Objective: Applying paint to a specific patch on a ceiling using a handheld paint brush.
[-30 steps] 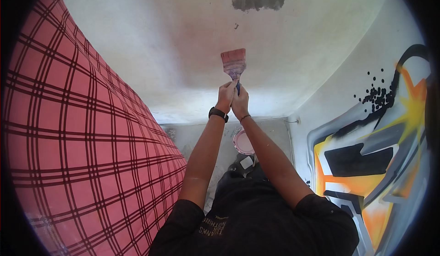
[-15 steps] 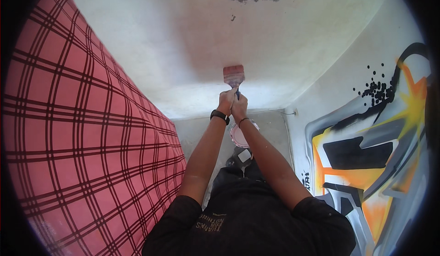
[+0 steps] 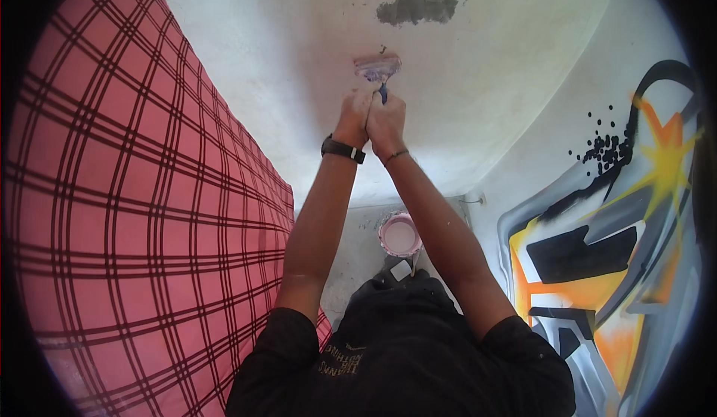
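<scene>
A wide paintbrush (image 3: 376,66) with a dark blue handle has its bristles against the whitish wall (image 3: 485,73), just below a small dark mark. Both of my hands are closed round its handle, side by side and touching. My left hand (image 3: 353,116) is on the left, below a black wristband; my right hand (image 3: 387,122) has a thin dark band at the wrist. Pinkish paint shows on the bristles and metal collar. My fingers partly hide the handle. Both arms reach up the wall.
A bucket (image 3: 381,233) of pale pink paint stands on the grey floor by my feet. Along the left hangs a pink plaid curtain or cloth (image 3: 149,193). Graffiti covers the right wall (image 3: 582,252). Higher on the front wall is a dark grey patch (image 3: 417,8).
Both hands have moved up the wall with the paintbrush, toward the dark patch. The view has shifted a little, and more of the paint bucket shows between my arms.
</scene>
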`<state>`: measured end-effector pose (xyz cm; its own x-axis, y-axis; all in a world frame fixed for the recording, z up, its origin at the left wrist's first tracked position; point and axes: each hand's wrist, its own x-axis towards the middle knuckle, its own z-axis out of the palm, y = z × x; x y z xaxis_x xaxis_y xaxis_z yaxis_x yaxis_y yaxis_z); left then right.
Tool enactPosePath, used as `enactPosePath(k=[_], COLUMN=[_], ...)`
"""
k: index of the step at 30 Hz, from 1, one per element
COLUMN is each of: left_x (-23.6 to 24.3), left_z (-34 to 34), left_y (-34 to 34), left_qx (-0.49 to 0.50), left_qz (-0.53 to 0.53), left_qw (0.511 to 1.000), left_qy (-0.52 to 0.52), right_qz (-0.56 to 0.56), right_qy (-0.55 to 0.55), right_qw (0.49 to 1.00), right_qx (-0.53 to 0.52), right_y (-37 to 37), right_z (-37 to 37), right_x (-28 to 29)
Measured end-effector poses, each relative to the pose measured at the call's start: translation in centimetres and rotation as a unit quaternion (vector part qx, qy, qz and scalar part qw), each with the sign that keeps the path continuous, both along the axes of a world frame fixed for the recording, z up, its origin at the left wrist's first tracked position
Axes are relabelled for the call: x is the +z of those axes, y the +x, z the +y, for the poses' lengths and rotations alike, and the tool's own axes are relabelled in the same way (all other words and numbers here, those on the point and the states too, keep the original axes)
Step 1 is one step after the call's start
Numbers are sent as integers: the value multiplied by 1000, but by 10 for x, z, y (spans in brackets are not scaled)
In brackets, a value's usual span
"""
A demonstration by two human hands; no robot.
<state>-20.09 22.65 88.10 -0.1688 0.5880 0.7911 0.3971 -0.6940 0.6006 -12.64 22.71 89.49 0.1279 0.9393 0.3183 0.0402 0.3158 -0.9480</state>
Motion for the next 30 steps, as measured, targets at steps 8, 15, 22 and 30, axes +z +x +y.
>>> enactPosePath(k=[8,15,22,30], left_x=[103,159,210,146], left_z=[17,27,-2,31], left_y=[-4,9,25,40], left_qx=[19,-168,-249,-175], left_qz=[97,-87,-257,-321], left_qw=[990,980,933,927], left_qy=[104,56,-29,-85], right_qz=[-20,41,49,47], right_qy=[131,129,242,223], right_qw=[991,990,968,970], right_qx=[-23,36,44,81], right_y=[5,15,22,28], right_z=[17,22,10,46], right_x=[106,161,191,112])
